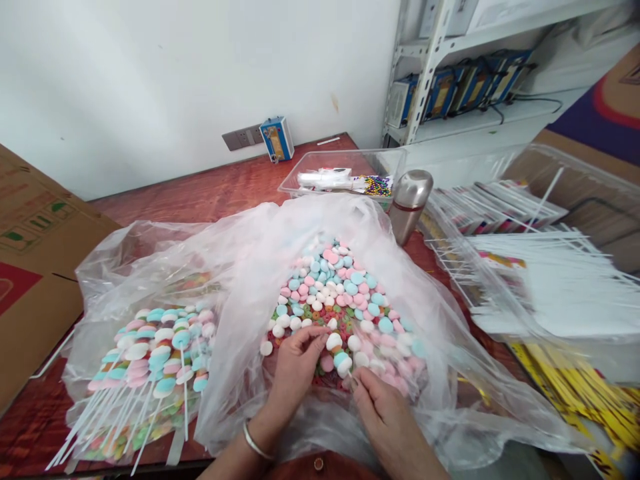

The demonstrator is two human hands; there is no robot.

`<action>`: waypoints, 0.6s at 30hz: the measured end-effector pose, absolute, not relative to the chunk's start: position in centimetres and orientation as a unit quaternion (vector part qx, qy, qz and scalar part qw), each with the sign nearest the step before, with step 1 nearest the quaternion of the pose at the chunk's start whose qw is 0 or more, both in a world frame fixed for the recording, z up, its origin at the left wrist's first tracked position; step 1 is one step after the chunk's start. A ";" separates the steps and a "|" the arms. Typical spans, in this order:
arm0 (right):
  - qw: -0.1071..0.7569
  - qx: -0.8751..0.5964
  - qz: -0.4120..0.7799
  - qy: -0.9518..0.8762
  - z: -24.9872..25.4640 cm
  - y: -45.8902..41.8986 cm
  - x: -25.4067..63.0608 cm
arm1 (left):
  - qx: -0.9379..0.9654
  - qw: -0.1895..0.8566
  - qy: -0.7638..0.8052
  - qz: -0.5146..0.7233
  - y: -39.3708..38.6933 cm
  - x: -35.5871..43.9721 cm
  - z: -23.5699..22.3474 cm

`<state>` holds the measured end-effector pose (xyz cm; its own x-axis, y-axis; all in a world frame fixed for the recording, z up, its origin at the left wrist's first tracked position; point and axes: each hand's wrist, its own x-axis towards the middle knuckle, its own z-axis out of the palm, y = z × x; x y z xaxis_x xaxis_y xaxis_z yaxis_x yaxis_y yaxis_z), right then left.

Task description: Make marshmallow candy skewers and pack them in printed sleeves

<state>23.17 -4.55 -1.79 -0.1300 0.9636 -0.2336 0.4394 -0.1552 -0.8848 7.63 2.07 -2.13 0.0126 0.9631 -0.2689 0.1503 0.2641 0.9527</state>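
Note:
A heap of pink, blue and white marshmallow candies with small coloured rings (340,293) lies in an open clear plastic bag (260,267) in front of me. My left hand (295,363), a bangle on its wrist, pinches at the candies at the heap's near edge. My right hand (377,400) grips a thin white stick carrying a few threaded candies (339,352), which point toward the left hand. To the left lies a pile of finished candy skewers (150,360) on white sticks, under plastic.
A clear bin of loose white sticks (550,280) stands at the right, a steel flask (409,203) behind the bag, a clear tray with beads (345,177) further back. A cardboard box (35,267) sits at the left, metal shelving (450,73) at the back right.

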 end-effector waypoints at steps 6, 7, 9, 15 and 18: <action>0.336 -0.603 0.508 -0.515 -2.4 -4.6 23.1 | 0.689 0.288 0.586 0.316 2.1 6.0 -2.2; 0.345 -0.607 0.509 -0.504 -2.5 -4.7 23.1 | 0.716 0.233 0.583 0.305 2.7 5.8 -2.1; 0.358 -0.614 0.499 -0.495 -2.6 -4.7 23.2 | 0.761 0.136 0.575 0.268 4.2 5.6 -1.7; 0.344 -0.609 0.496 -0.516 -2.4 -4.4 23.4 | 0.809 -0.001 0.577 0.114 7.1 6.6 -0.6; 0.325 -0.603 0.499 -0.531 -2.0 -4.2 23.5 | 0.810 0.030 0.569 0.139 7.1 6.9 -0.4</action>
<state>23.48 -4.16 -2.04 -0.0618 0.9644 -0.2570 0.3167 -0.2253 -0.9214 6.86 7.07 -0.39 0.3131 0.9304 0.1905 0.9136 -0.3499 0.2073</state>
